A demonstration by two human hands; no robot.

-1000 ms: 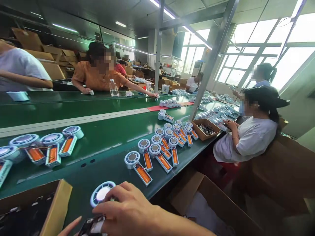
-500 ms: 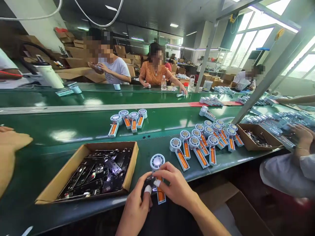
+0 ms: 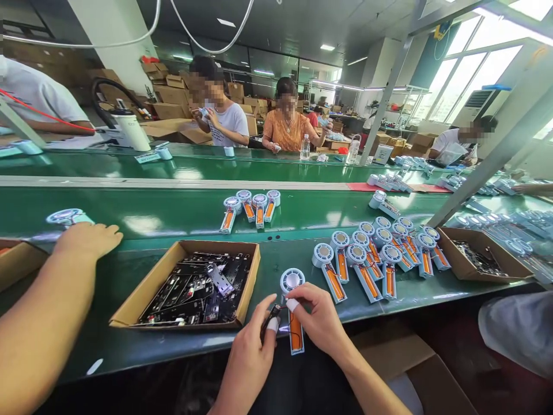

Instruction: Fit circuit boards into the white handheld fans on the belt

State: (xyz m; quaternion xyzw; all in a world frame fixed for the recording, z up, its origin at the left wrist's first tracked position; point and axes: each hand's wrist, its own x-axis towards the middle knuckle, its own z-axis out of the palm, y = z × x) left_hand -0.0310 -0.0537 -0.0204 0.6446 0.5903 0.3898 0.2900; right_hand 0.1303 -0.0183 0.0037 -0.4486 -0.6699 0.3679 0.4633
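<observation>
At the near edge of the green table (image 3: pixel 129 351) a small hand-held fan body (image 3: pixel 294 311) lies flat, round white head away from me, orange battery showing in its open handle. My right hand (image 3: pixel 317 320) pinches the handle near the head with taped fingertips. My left hand (image 3: pixel 253 351) is closed on a small black circuit board (image 3: pixel 268 316) pressed against the fan's left side.
A cardboard tray (image 3: pixel 170 271) of black circuit boards sits left of my hands. Several more fan bodies (image 3: pixel 371 259) lie to the right, others (image 3: pixel 253 207) on the belt. A co-worker's arm (image 3: pixel 47 300) reaches in at left. Another cardboard tray (image 3: pixel 479 259) stands far right. People sit across the belt.
The view has swung left from the co-worker on the right to the table in front of me. My hands stay on the fan body; a co-worker's arm has come in from the left.
</observation>
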